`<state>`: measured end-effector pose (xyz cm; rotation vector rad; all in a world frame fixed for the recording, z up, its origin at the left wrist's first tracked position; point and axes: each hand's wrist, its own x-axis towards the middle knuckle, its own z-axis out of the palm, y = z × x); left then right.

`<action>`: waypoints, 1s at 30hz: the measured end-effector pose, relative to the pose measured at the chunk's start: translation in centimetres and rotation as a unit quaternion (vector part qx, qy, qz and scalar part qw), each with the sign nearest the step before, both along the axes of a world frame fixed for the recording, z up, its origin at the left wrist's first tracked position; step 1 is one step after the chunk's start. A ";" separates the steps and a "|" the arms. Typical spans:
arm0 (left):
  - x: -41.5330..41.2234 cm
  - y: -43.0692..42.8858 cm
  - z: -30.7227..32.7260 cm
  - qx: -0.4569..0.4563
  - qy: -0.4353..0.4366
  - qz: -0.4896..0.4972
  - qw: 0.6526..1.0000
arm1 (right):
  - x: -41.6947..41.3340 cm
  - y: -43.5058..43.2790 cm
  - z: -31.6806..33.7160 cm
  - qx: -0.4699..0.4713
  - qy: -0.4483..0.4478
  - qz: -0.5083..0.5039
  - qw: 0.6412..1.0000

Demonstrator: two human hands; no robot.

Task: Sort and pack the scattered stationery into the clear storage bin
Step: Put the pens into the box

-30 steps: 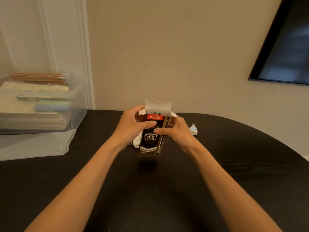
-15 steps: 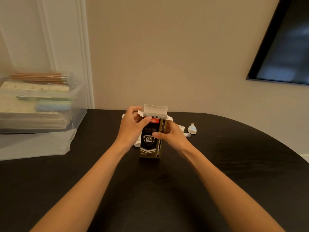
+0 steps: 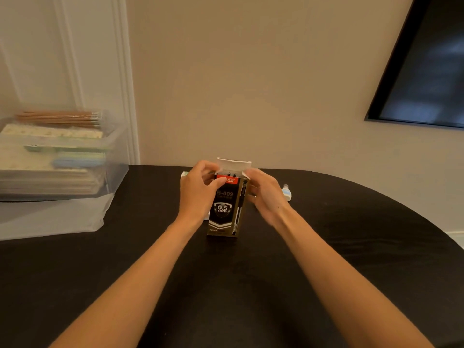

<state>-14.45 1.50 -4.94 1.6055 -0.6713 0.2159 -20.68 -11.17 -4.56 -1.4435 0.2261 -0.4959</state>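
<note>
Head view: the pen box (image 3: pixel 224 209) stands upright at the middle of the table (image 3: pixel 226 292), top flap (image 3: pixel 233 164) open, after being gripped by both hands a second ago. The left hand (image 3: pixel 197 194) grips its upper left corner, thumb on the red label and fingers (image 3: pixel 206 167) curled behind. The right hand (image 3: pixel 267 197), which had pinched the front, has slid to the box's right side, and blur hides whether its fingers hold anything. Closing the flap looks like the next step before packing. The clear storage bin (image 3: pixel 118 172) waits at far left, stacked high, pencils (image 3: pixel 60 116) on top, with bare table between. A small white-and-blue item (image 3: pixel 287 192) lies just right, near the table's curved far edge.
</note>
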 end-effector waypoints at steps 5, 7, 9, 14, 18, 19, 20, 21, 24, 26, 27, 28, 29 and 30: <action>0.5 0.0 0.1 0.033 -0.025 -0.005 0.999 | 0.6 0.0 1.0 -0.065 -0.013 -0.094 0.993; 0.8 0.1 0.2 0.034 -0.026 -0.010 0.999 | 0.5 0.2 1.1 -0.100 -0.019 -0.075 0.992; 1.0 0.1 0.1 0.035 -0.029 -0.012 0.999 | 0.3 0.4 0.9 -0.110 -0.034 -0.041 0.992; 1.1 0.0 -0.1 0.028 -0.036 -0.013 0.999 | 0.4 0.7 0.3 -0.124 -0.038 -0.058 0.990; 0.9 0.0 -0.5 -0.008 -0.021 -0.018 1.000 | 0.6 0.6 0.2 -0.147 -0.045 -0.061 0.986; 0.9 0.0 -0.4 -0.018 -0.013 -0.016 1.000 | 0.6 0.6 0.2 -0.167 -0.049 -0.064 0.983; 1.0 0.0 -0.4 -0.029 -0.003 -0.019 0.999 | 0.6 0.5 0.2 -0.191 -0.056 -0.068 0.978; 1.0 0.0 -0.3 -0.036 0.004 -0.026 0.999 | 0.5 0.5 0.2 -0.217 -0.063 -0.072 0.972; 1.3 0.1 -0.2 0.007 -0.050 -0.034 0.998 | 0.3 0.2 0.3 -0.298 -0.075 -0.083 0.948; 1.6 0.2 -0.4 0.034 -0.086 -0.030 0.995 | 0.2 -0.1 0.1 -0.339 -0.065 -0.074 0.936; 1.8 0.3 -0.5 0.038 -0.091 -0.027 0.995 | 0.2 -0.1 -0.1 -0.350 -0.057 -0.065 0.933; 2.0 0.3 -0.5 0.038 -0.089 -0.028 0.995 | 0.2 -0.2 -0.1 -0.358 -0.052 -0.058 0.931; 2.2 0.4 -0.5 0.036 -0.083 -0.033 0.995 | 0.3 -0.3 -0.2 -0.366 -0.050 -0.056 0.928; 2.5 0.3 -0.5 0.035 -0.075 -0.042 0.996 | 0.4 -0.4 -0.2 -0.379 -0.049 -0.062 0.922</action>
